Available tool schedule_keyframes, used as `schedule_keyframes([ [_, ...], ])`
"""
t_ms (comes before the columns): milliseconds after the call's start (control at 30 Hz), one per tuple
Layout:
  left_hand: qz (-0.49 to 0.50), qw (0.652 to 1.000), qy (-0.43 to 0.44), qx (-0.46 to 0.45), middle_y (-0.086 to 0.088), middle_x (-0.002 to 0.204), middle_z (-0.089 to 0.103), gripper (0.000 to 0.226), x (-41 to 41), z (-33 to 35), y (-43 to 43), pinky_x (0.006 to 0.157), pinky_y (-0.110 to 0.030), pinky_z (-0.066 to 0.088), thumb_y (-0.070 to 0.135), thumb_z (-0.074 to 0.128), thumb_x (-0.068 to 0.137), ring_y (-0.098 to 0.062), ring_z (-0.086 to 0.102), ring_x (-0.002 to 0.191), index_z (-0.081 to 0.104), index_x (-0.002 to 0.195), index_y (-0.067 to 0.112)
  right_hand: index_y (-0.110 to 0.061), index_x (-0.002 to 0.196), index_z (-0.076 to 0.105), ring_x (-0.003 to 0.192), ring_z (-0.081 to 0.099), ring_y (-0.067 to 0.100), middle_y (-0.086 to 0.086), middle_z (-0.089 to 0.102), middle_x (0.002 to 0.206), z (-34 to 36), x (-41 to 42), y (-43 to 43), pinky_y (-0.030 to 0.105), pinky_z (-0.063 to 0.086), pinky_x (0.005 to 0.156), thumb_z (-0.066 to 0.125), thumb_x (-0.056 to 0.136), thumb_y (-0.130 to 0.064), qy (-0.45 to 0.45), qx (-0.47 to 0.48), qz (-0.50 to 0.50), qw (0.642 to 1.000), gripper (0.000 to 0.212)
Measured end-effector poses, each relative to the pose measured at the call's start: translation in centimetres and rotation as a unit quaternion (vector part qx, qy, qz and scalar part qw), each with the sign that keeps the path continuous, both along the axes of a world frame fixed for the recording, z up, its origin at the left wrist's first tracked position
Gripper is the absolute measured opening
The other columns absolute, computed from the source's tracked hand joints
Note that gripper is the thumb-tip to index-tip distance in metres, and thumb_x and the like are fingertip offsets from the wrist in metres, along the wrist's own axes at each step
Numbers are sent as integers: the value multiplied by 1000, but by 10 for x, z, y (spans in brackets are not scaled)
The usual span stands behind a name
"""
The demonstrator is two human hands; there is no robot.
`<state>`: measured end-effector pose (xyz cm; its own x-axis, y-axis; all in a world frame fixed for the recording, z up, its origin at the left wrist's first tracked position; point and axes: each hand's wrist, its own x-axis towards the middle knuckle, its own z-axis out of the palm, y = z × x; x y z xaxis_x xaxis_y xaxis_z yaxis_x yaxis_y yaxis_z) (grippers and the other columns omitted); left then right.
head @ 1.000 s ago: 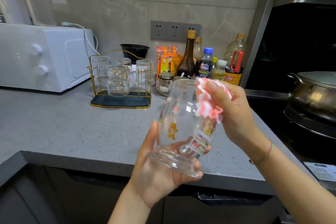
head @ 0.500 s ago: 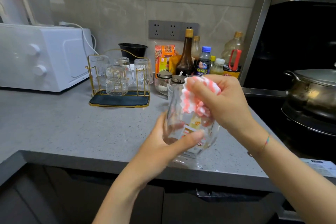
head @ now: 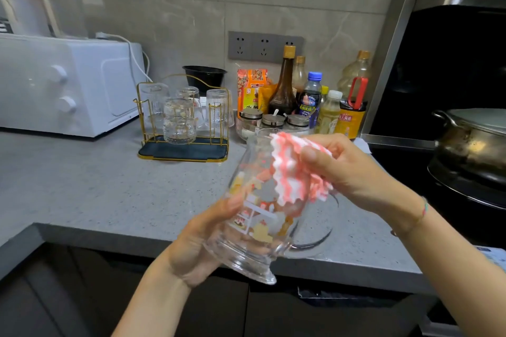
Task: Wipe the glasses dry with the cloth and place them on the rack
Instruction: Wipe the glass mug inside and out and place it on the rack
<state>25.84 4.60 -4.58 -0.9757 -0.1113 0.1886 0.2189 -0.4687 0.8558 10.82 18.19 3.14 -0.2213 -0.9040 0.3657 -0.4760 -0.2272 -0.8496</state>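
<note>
Our left hand [head: 200, 243] extends from the near left, fingers curled round the glass [head: 262, 230] at its base. Our right hand [head: 356, 172] extends from the right, thumb and fingers pinching the cloth [head: 290, 172].

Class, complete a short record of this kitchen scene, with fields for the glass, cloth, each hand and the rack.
glass: clear glass with cartoon prints, tilted, held over the edge of the grey speckled counter
cloth: pink-and-white wavy-edged cloth, draped over the glass's rim
left hand: grips the glass's base
right hand: pinches the cloth
rack: gold wire rack with dark tray, holding several clear glasses
</note>
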Motion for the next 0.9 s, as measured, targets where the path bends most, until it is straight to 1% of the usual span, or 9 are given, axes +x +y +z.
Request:
schedule_keyframes([
  [100,-37,999,-7,36,-17,124,66,78,-2,-5,-7,70,-43,58,47,91,51,-34,70,98,68,121,21,-18,68,74,59,66,13,1,72,68,-8,-9,-5,14,50,57,63,64,-67,-56,-34,-53,996,50],
  [233,12,999,-12,52,-24,127,62,81,-2,-7,-16,75,-49,58,46,93,47,-40,68,101,68,121,21,8,91,67,86,64,52,32,68,94,-20,-33,-15,45,49,74,65,75,-58,-145,-69,-204,966,68],
  [367,100,993,-63,-6,-17,114,71,71,2,-6,-24,89,-52,55,58,91,32,-37,68,102,78,96,32,0,85,68,64,70,23,19,73,85,-38,-53,-18,25,47,48,59,84,-44,-194,83,-221,952,46],
  [467,155,982,-105,25,-18,113,71,91,1,-9,-30,75,-48,60,57,93,22,-40,69,100,74,105,26,-2,91,64,68,63,19,10,71,82,-74,-65,-26,29,49,67,56,92,-34,-162,212,-204,942,32],
  [533,191,972,-126,50,-18,112,71,111,0,-11,-31,68,-43,60,58,93,20,-40,69,100,63,120,19,-7,83,58,63,58,17,6,66,72,-96,-66,-33,25,44,61,58,93,-28,-151,248,-208,934,23],
  [600,208,966,-139,69,-17,108,73,109,1,-13,-30,70,-45,61,58,92,28,-38,69,99,60,122,15,-12,80,57,64,56,16,5,65,72,-110,-64,-40,24,42,58,62,90,-30,-136,247,-228,932,22],
  [700,214,962,-141,90,-16,100,74,68,1,-15,-31,79,-47,59,52,72,60,-33,70,95,64,114,10,-8,89,64,71,58,16,7,68,81,-118,-65,-46,24,44,66,67,87,-31,-120,213,-241,939,23],
  [833,202,963,-148,98,-19,110,72,58,2,-15,-34,84,-49,57,54,59,75,-32,68,103,66,112,11,-13,103,65,81,55,13,4,65,101,-119,-70,-51,21,43,71,63,90,-29,73,205,-322,921,21],
  [900,212,960,-149,106,-19,109,72,57,3,-16,-37,84,-50,57,56,58,75,-34,67,104,69,108,11,-23,106,59,88,51,9,0,59,114,-111,-60,-50,23,40,75,63,90,-31,122,119,-357,918,19],
])
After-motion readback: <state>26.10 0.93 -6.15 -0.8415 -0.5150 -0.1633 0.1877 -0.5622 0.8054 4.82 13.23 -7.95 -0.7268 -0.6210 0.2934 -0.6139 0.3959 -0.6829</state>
